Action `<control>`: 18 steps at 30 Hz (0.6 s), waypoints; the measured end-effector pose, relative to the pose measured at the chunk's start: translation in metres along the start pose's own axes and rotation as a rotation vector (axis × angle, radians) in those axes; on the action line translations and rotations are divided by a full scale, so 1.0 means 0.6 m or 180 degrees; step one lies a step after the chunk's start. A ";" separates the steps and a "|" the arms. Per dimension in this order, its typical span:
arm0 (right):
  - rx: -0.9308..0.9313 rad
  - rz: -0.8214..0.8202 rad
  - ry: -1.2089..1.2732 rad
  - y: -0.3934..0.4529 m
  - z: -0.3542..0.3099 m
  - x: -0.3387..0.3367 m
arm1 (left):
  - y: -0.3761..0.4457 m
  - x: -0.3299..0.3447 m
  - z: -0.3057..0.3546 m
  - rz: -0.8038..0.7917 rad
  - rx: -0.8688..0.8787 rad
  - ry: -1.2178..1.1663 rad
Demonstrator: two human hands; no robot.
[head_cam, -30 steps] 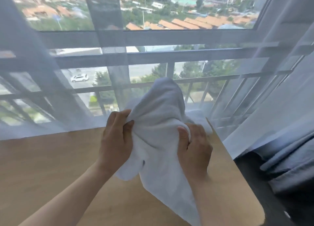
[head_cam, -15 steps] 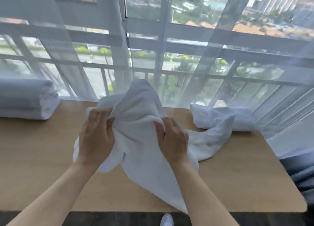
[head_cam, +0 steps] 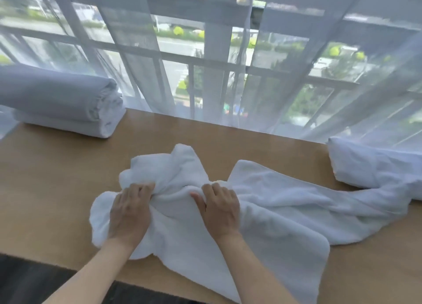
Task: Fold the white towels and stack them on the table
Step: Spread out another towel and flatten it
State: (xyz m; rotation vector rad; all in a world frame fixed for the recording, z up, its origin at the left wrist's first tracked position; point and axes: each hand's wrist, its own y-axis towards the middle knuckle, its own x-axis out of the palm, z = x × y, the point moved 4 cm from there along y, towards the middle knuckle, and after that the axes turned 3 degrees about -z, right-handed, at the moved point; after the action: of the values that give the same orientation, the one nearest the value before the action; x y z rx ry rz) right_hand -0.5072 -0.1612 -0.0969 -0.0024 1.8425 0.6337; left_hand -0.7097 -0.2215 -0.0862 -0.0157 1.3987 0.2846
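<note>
— Both hands bunch the towel (head_cam: 262, 203) mid-table; left hand (head_cam: 130, 210) and right hand (head_cam: 220, 209) curled tight into it.
— Better spread it flat first; the stack (head_cam: 61, 105) waits far left.

Rumpled white towel (head_cam: 262, 203) lies spread on the wooden table (head_cam: 45, 178), its far end trailing right to touch another loose towel (head_cam: 374, 166) by the sheer curtain (head_cam: 296, 75). Left hand (head_cam: 130, 212) and right hand (head_cam: 220, 209) each grip a bunched fold of it, knuckles up. Two folded towels (head_cam: 61, 103) sit stacked far left.
</note>
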 end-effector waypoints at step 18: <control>0.0064 -0.1322 -0.0391 -0.005 0.029 0.151 | 0.060 0.173 -0.128 -0.1786 -0.0462 0.0015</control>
State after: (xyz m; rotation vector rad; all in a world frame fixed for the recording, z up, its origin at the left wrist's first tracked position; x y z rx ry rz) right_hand -0.5246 -0.1290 -0.1817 -0.3184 1.6623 0.3161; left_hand -0.7769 -0.1810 -0.1952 -0.5198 1.3181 -0.0831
